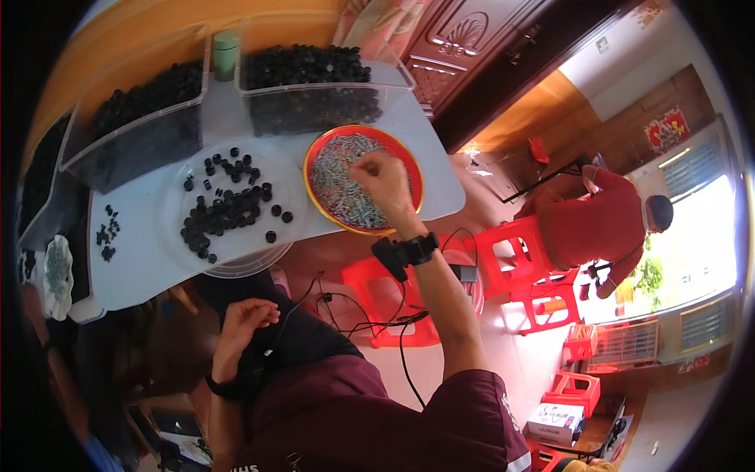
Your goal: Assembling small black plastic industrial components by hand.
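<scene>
On my table, I have the bowl of small parts to the right, my right grip above it. Left of it, a tray carries caps; further left lie loose pieces. Behind the bowl and tray stand two boxes, a bottle between them.

Silver-grey, glinting: pins in a red, yellow-rimmed bowl. Left of the bowl, jet black for small parts; beyond it, pale green for a canister and dark red-brown, fan-patterned, for a door; right of it, bright red for stools; below it, maroon with white lettering for a shirt.
</scene>
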The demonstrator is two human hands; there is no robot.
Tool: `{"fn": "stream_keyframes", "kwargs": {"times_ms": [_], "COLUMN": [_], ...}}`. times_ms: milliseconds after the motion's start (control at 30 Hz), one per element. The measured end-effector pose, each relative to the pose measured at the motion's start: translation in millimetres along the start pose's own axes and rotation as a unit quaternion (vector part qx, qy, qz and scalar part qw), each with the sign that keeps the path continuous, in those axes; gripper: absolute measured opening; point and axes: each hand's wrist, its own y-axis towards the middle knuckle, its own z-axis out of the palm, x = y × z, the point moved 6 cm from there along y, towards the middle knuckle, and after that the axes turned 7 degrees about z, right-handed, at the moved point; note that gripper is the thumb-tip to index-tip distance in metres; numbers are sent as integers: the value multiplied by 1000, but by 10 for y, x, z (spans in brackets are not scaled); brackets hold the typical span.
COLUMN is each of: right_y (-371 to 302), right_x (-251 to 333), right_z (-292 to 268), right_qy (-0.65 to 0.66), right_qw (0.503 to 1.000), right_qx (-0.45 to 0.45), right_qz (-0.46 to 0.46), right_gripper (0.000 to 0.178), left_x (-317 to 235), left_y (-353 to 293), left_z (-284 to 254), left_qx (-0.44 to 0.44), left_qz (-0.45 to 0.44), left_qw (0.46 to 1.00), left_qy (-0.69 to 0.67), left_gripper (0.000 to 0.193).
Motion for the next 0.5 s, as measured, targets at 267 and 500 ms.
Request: {"fn": "stream_keyframes", "kwargs": {"times_ms": [267, 500], "right_y": [-18, -399], "right_x": [139, 476], "right_z": [-152, 139], "right_qy": [85, 112], "right_qw": [995, 993], "right_qx": [32, 35], "right_qz": [-29, -5], "right_gripper": [11, 9], "left_x": [-964, -1330], "left_y": [-187, 80], "left_z": [-14, -410], "left_qx": [32, -137], "left_qz": [102, 188], "left_qw": [988, 964], "left_qy": [110, 128], "left_gripper": [19, 17]}}
